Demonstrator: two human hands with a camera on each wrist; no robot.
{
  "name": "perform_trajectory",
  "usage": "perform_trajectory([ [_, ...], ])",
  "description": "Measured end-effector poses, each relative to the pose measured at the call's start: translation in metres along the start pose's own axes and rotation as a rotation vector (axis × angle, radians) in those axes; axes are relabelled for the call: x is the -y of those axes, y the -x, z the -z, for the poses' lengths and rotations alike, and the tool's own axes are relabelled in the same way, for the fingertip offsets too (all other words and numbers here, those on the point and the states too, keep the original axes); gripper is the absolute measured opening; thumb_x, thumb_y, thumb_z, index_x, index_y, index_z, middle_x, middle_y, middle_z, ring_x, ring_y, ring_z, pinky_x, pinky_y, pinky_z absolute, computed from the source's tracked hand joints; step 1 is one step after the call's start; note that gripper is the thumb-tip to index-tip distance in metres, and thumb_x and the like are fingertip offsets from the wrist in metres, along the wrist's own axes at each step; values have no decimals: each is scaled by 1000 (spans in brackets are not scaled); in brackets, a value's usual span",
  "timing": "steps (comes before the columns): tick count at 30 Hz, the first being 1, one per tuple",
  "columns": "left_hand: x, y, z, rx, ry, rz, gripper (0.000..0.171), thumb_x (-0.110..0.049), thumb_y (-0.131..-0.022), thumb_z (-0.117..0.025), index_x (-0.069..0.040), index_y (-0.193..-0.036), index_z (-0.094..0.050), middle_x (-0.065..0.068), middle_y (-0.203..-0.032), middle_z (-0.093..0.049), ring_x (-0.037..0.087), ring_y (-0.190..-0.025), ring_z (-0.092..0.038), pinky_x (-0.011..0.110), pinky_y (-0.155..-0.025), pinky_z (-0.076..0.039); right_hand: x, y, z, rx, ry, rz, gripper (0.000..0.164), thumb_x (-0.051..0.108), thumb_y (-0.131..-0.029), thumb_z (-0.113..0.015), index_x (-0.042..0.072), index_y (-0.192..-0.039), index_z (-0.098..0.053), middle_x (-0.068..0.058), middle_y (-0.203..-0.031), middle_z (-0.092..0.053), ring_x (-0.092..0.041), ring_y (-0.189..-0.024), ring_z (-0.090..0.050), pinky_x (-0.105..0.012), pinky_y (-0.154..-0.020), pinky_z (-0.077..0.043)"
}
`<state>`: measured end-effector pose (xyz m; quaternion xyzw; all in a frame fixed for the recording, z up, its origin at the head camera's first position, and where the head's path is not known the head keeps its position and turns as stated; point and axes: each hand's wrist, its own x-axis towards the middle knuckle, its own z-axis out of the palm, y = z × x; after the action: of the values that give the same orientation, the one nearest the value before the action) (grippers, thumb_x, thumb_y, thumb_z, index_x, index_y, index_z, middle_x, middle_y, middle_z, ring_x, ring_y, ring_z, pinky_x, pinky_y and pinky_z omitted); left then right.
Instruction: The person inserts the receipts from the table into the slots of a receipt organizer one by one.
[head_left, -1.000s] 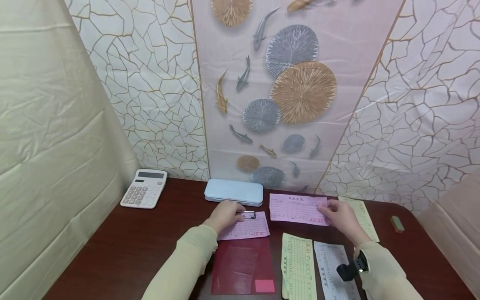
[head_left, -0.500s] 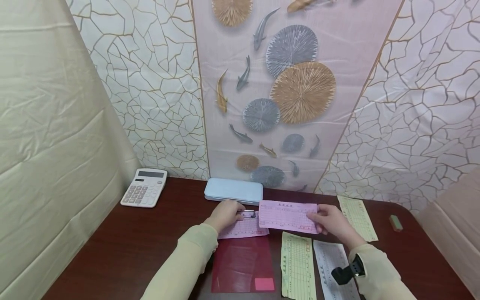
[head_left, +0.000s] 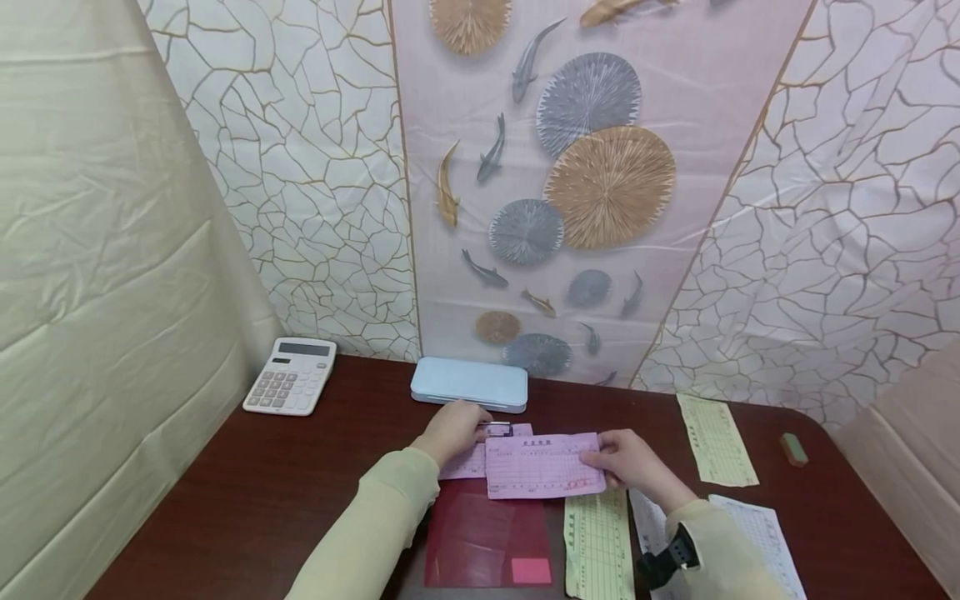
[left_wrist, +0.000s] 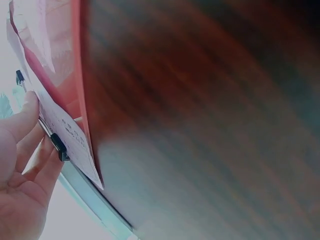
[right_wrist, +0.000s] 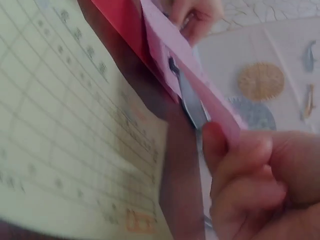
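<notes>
My left hand pinches the metal clip at the top of a red translucent clipboard, thumb on one side and fingers on the other in the left wrist view. Under the clip lies a pink form slip. My right hand pinches the right edge of a second pink slip, which overlaps the first slip and the board's upper part in the head view. In the right wrist view, that held slip stands edge-on beside the clip, with my left hand beyond.
Yellow-green slips and white slips lie to the right, partly under my right forearm. Another yellow-green slip and a small green-brown block sit farther right. Behind the board is a light-blue case; a calculator lies back left.
My right hand has carried the pink slip left and toward me, from beside the clipboard to over its right part and the first slip. My left hand has stayed at the clip.
</notes>
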<state>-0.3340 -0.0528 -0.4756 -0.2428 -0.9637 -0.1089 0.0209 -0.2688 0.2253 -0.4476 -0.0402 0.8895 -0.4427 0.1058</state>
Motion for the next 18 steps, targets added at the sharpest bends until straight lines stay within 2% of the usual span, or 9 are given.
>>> perform_trajectory([
  [5,-1,0,1,7,6,-1,27,-25,-83,-73,-14,-108,-73,-3,-105,-71,15,-103,-64,29,-90,-50,2,1,-13,-31,36,-20,16,13,-85,-69,3,-76,-60,2,-51,-46,-9,-43,-39,-21,-42,-29],
  [12,-1,0,2,8,20,-2,28,-25,-82,-73,-14,-108,-73,-4,-105,-71,15,-103,-64,29,-90,-50,8,0,-25,-23,39,-11,10,10,-84,-70,1,-85,-67,0,-59,-57,-9,-45,-43,-21,-44,-34],
  [18,1,-1,0,1,27,-3,28,-26,-83,-73,-14,-108,-73,-4,-104,-71,15,-102,-64,30,-90,-50,14,-1,-35,-40,36,-44,9,9,-85,-69,2,-79,-66,-1,-57,-55,-9,-45,-42,-20,-44,-32],
])
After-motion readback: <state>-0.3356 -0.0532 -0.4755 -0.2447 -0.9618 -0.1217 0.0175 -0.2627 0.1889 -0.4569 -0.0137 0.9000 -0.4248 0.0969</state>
